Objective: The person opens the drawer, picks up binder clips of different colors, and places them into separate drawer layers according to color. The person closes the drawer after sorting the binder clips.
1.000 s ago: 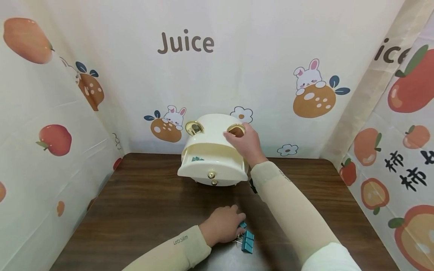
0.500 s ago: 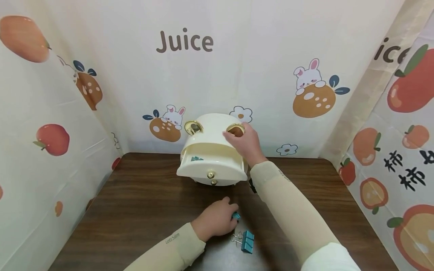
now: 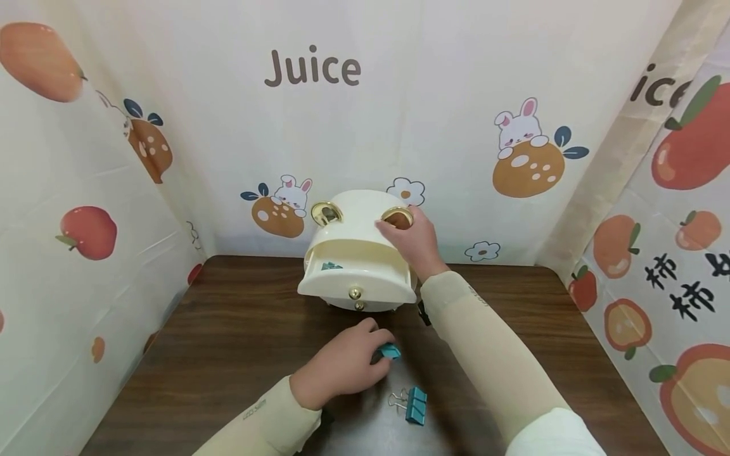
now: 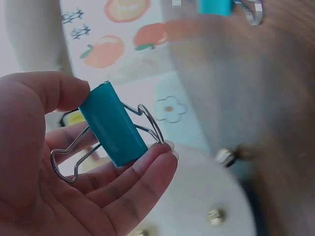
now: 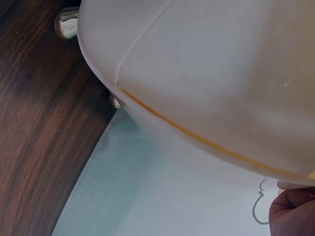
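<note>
My left hand (image 3: 345, 361) pinches a teal binder clip (image 4: 113, 124) between thumb and fingers, its two wire handles spread to either side. Just beyond it on the table stands a cream drawer box (image 3: 360, 212) with two gold-rimmed round eyes on top. Its upper drawer (image 3: 356, 286) is pulled out, and teal clips (image 3: 331, 266) show inside at the left. My right hand (image 3: 415, 239) grips the box by its right gold-rimmed eye (image 3: 397, 217). A second teal binder clip (image 3: 416, 406) lies on the table in front, right of my left hand.
The dark wood table (image 3: 245, 354) runs back to a white fruit-print curtain (image 3: 433, 114), which also hangs along both sides. Below the open drawer is a lower drawer with a small gold knob (image 3: 360, 306). My right forearm crosses the table's right half.
My left hand has lifted a binder clip from beside the other one and moved it left and forward toward the box. My right hand stays on the gold-rimmed eye.
</note>
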Demonstrator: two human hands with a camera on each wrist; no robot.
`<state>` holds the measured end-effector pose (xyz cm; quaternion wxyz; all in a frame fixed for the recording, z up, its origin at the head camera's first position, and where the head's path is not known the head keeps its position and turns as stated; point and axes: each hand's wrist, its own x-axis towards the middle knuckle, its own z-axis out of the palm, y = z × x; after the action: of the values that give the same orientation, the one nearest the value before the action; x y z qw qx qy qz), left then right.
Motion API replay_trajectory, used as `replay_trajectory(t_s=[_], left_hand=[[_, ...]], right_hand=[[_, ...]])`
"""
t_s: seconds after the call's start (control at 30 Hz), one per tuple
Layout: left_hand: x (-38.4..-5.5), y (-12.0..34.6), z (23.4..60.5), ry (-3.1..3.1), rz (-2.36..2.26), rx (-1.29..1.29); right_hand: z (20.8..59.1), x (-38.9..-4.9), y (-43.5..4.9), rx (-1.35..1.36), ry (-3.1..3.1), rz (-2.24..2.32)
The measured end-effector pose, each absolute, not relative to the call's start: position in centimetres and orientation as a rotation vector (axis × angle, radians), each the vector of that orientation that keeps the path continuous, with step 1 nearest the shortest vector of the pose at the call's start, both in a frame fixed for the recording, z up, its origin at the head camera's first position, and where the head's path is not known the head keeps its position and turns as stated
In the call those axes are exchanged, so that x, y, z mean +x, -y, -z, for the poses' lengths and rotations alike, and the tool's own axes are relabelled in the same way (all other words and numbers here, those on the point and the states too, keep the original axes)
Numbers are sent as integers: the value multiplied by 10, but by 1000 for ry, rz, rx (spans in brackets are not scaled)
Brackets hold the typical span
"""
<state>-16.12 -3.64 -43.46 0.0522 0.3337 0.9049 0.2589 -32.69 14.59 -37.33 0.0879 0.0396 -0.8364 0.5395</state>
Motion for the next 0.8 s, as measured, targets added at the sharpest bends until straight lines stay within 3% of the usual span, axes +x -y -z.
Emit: replay_trajectory(t_s=[0.5, 0.8], left_hand=[[-140, 65, 360, -2818, -860, 1145], [-156, 87, 309, -2986, -858, 1214]], right_hand=[[377, -331, -145, 89, 2435, -1619], [375, -327, -146, 57, 2461, -1649]])
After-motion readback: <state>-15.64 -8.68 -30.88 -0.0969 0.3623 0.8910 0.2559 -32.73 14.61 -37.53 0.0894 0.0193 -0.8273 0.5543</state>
